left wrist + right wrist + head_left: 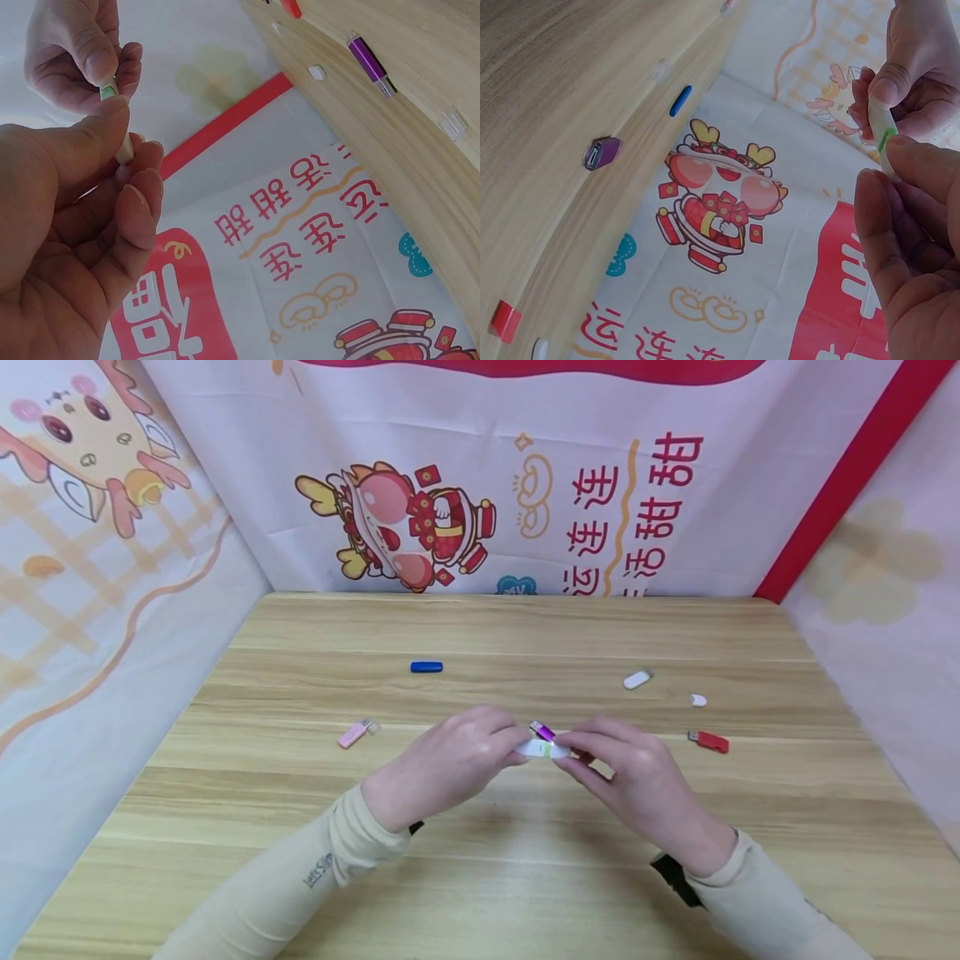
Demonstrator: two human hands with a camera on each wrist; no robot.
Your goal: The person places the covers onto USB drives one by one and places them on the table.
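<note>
Above the middle of the wooden table (525, 860), both hands hold one small white USB stick with a green band (543, 748). My left hand (517, 743) pinches its left end between thumb and fingers, and my right hand (572, 745) pinches its right end. The left wrist view shows the white stick (122, 152) between the thumb and fingers of the left hand (131, 131), with the green band up by the right hand (82, 52). In the right wrist view the right hand (885, 163) pinches the stick (877, 120) just below the green band.
A purple USB stick (542, 729) lies on the table just behind the hands. Further off lie a blue stick (426, 667), a pink stick (354, 734) with a clear cap (373, 727), a white stick (637, 679), a white cap (698, 700) and a red stick (708, 742). Printed cloth walls (112, 610) enclose three sides.
</note>
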